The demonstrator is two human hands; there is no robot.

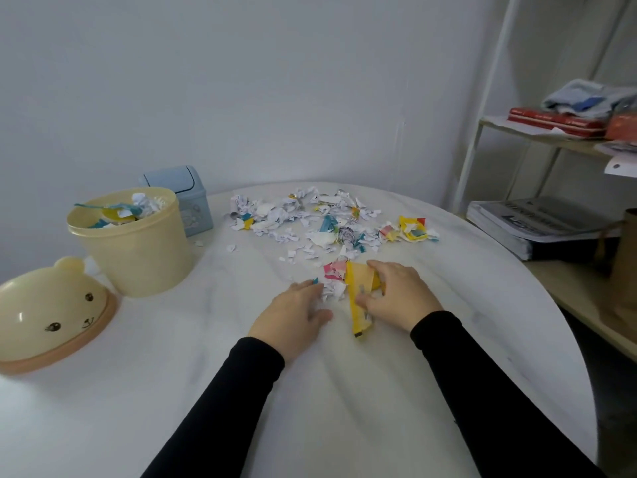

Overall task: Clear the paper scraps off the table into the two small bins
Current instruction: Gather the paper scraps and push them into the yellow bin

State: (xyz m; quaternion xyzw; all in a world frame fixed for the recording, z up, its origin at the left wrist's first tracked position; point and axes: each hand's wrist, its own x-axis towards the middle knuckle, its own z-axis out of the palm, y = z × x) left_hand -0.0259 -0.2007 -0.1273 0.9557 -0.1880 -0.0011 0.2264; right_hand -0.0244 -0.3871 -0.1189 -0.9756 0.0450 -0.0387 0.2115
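1. Head view: yellow paper strip [356, 305] on the table [379, 391], long axis running near-to-far, dark tip toward the viewer.
2. Right hand [396, 291] pinches the strip.
3. Left hand [293, 315] lies flat, fingers relaxed, beside small scraps [332, 291].
4. Cream bin [134, 250] far left, part filled.

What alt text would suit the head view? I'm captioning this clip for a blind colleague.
A person's left hand and right hand gather a small heap of paper scraps and a yellow wrapper on a white table. More scraps lie beyond; an open cream bin, half full, stands left.
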